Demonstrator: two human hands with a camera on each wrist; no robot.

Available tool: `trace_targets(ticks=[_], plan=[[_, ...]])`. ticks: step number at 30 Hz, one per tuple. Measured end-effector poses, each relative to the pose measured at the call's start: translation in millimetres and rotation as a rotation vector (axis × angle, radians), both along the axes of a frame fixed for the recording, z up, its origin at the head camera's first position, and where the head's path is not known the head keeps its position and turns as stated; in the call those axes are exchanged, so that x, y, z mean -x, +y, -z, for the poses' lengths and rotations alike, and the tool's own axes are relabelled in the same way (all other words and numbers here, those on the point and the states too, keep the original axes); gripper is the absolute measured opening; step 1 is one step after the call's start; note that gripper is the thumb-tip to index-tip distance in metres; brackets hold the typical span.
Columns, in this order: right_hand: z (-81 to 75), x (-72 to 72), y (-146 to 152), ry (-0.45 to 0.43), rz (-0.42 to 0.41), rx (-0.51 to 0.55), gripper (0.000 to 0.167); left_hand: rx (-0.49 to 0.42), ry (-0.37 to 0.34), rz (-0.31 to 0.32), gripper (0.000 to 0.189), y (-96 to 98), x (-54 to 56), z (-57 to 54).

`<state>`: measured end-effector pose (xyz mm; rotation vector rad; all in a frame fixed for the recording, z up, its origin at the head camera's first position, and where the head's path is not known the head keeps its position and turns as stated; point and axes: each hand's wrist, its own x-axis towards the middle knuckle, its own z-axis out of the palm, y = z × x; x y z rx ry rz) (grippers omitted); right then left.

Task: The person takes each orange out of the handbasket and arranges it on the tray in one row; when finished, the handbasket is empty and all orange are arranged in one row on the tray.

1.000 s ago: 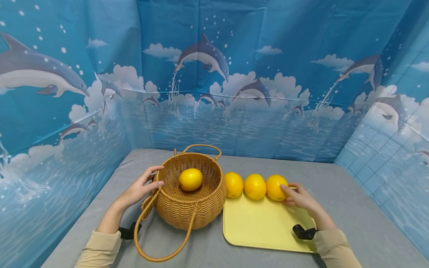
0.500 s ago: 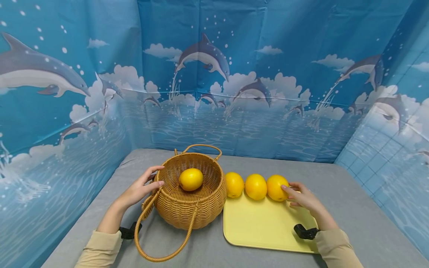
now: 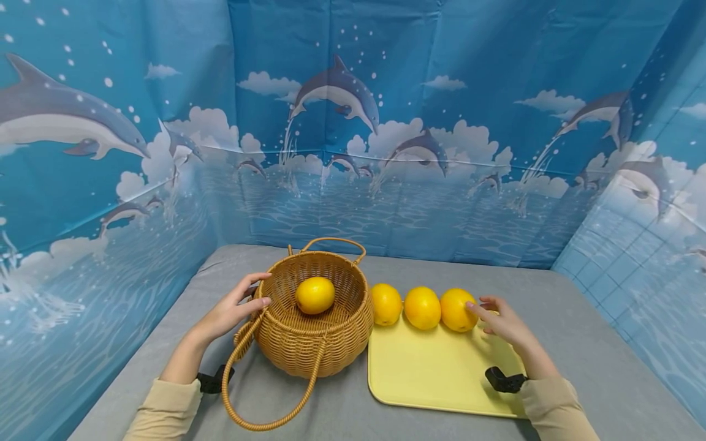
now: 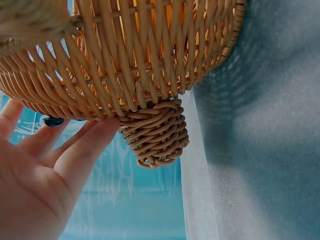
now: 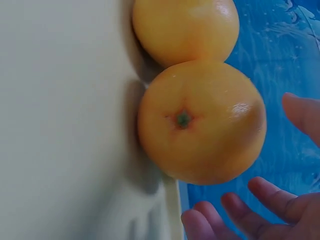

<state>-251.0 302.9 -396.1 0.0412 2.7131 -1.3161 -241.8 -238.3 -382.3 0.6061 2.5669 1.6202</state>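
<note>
A round wicker basket [image 3: 309,352] stands left of centre with one orange [image 3: 315,296] inside. My left hand [image 3: 228,315] rests at its left rim, thumb and fingers spread; in the left wrist view the fingertips touch the woven wall [image 4: 145,65] beside a short wicker knob [image 4: 156,137]. Along the far edge of a yellow tray [image 3: 441,373], three more oranges sit in a row. My right hand [image 3: 504,321] hovers beside the rightmost orange [image 3: 459,310], its fingers loosely bent. A gap shows between those fingers and that orange [image 5: 200,122] in the right wrist view.
One basket handle [image 3: 270,425] droops forward onto the grey tabletop [image 3: 292,260]; the other handle [image 3: 333,240] sticks up at the back. The tray lies close against the basket's right side. Blue dolphin-print curtains [image 3: 419,202] enclose the table's back and sides.
My right hand has let go of the rightmost orange and drawn slightly right, its fingers parting from it. The left hand, basket and oranges stay put.
</note>
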Motion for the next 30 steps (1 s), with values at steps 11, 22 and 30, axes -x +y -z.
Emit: trace_targets(ticks=[11, 22, 30], plan=[[-31.5, 0.4, -21, 0.176, -0.030, -0.068, 0.084, -0.019, -0.004, 0.009, 0.051, 1.9, -1.8, -0.2], [-96.9, 18.7, -108, 0.303, -0.366, 0.024, 0.051, -0.021, -0.004, 0.012, 0.051, 0.5, -2.1, 1.9], [-134.7, 40.0, -177, 0.251, -0.758, -0.017, 0.041, -0.016, 0.005, 0.008, 0.051, 0.8, -0.2, -0.1]])
